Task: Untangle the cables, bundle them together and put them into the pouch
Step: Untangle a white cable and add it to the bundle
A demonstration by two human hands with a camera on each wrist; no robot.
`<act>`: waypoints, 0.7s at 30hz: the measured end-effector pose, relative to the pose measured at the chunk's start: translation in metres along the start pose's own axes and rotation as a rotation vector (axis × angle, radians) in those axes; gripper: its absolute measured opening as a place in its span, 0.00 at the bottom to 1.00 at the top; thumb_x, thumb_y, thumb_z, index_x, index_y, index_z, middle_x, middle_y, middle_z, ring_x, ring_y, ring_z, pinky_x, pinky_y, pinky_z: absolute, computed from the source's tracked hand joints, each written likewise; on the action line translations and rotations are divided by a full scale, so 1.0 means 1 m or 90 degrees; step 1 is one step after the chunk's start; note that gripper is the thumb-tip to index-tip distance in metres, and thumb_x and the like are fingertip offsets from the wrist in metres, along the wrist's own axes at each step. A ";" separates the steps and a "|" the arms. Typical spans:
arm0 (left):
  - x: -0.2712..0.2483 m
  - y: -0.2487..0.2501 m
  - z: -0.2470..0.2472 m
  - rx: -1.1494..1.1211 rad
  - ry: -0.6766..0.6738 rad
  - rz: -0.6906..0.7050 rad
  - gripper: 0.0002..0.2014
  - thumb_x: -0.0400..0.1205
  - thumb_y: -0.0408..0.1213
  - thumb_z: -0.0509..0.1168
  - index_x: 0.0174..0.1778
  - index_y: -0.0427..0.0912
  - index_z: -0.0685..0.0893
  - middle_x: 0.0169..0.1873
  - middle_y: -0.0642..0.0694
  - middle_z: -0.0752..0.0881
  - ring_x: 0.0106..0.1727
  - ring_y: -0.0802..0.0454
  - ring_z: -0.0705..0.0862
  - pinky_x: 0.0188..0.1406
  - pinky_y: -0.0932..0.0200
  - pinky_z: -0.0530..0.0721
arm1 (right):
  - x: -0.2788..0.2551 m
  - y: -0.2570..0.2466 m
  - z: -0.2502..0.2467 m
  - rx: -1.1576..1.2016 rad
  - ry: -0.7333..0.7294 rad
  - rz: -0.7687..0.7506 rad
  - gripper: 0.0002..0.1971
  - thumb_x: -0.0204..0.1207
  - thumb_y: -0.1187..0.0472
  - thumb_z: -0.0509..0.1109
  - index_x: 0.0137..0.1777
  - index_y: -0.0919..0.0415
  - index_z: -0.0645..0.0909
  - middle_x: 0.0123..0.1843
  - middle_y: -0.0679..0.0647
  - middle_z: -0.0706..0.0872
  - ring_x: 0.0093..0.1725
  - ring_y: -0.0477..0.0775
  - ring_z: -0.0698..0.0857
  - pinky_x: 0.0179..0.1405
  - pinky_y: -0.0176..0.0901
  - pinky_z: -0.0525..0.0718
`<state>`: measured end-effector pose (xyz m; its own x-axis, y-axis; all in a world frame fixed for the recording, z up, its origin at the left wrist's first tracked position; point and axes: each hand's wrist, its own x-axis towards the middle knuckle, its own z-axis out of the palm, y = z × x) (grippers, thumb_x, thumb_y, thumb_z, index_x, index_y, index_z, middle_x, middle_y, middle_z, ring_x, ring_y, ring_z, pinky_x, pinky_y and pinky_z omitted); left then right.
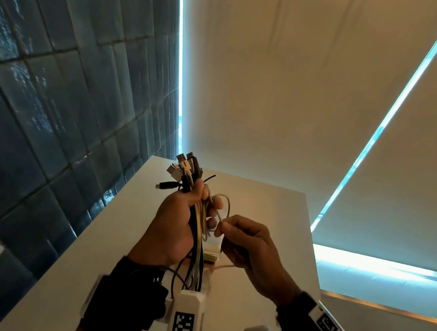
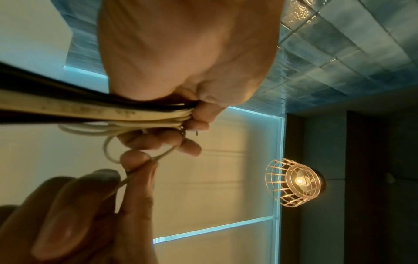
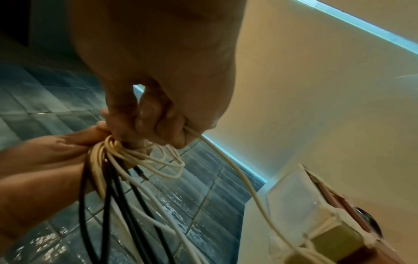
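Wrist units: at the near edge of the head view we record two white camera housings with black-and-white markers (image 1: 182,325), strapped over dark cuffs on both wrists.
Left hand (image 1: 172,222): raised above the bench, its grip is wrapped tight round the cable bundle, with fingers and thumb curled about it.
Cable bundle (image 1: 197,232): we count black and cream cables gathered side by side, upright in the left fist. Loose tails hang below toward the near edge of the bench, and a cluster of plugs (image 1: 183,170) fans out above the fist.
Right hand (image 1: 252,248): just beside the left, its grip is a narrow pinch of thumb and forefinger on one thin cream cable.
Thin cream cable (image 1: 224,206): it loops round the bundle at the left fingers, then passes through the right hand and trails down to the bench.
Pouch (image 3: 321,210): a translucent pouch lying on the bench below the hands, partly hidden in the head view. The trailing cream cable crosses over it in the right wrist view.
Bench (image 1: 261,204): white top, its far-left corner toward the blue tiled wall (image 1: 45,95).
Beyond: pale roller blinds (image 1: 287,78) edged with daylight. In the left wrist view we note a lit lamp in a wire cage (image 2: 294,182).
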<state>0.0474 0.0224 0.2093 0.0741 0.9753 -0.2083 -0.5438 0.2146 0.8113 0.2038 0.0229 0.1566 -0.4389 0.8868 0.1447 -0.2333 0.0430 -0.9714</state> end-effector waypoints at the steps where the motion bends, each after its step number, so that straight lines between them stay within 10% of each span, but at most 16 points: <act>1: 0.001 0.000 0.000 -0.005 -0.003 0.011 0.16 0.88 0.44 0.52 0.36 0.42 0.73 0.31 0.43 0.83 0.34 0.48 0.77 0.39 0.52 0.77 | 0.001 0.003 -0.003 0.001 -0.004 0.010 0.12 0.82 0.62 0.65 0.47 0.73 0.82 0.25 0.56 0.70 0.23 0.48 0.66 0.21 0.34 0.63; 5: 0.001 0.001 -0.001 -0.042 0.006 0.073 0.16 0.87 0.43 0.52 0.35 0.41 0.73 0.28 0.45 0.78 0.39 0.46 0.84 0.51 0.43 0.82 | 0.004 0.020 -0.013 -0.057 -0.038 0.061 0.13 0.83 0.59 0.63 0.45 0.68 0.83 0.25 0.54 0.71 0.23 0.47 0.66 0.21 0.36 0.60; 11: 0.002 0.021 -0.013 -0.072 -0.018 0.153 0.17 0.87 0.44 0.53 0.33 0.42 0.72 0.27 0.48 0.72 0.24 0.55 0.68 0.23 0.61 0.71 | -0.005 0.060 -0.040 -0.153 0.026 0.161 0.14 0.83 0.56 0.64 0.38 0.59 0.83 0.23 0.43 0.71 0.22 0.42 0.64 0.21 0.30 0.62; 21: 0.003 0.037 -0.021 -0.047 0.004 0.182 0.17 0.87 0.44 0.52 0.31 0.45 0.71 0.25 0.52 0.66 0.23 0.58 0.62 0.23 0.62 0.63 | -0.039 0.091 -0.095 -0.294 0.173 0.317 0.20 0.81 0.50 0.67 0.29 0.57 0.82 0.21 0.46 0.68 0.22 0.45 0.64 0.21 0.34 0.62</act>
<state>0.0096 0.0323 0.2276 -0.0956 0.9952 0.0197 -0.6009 -0.0735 0.7959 0.2825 0.0357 0.0442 -0.1523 0.9320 -0.3289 0.3538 -0.2593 -0.8987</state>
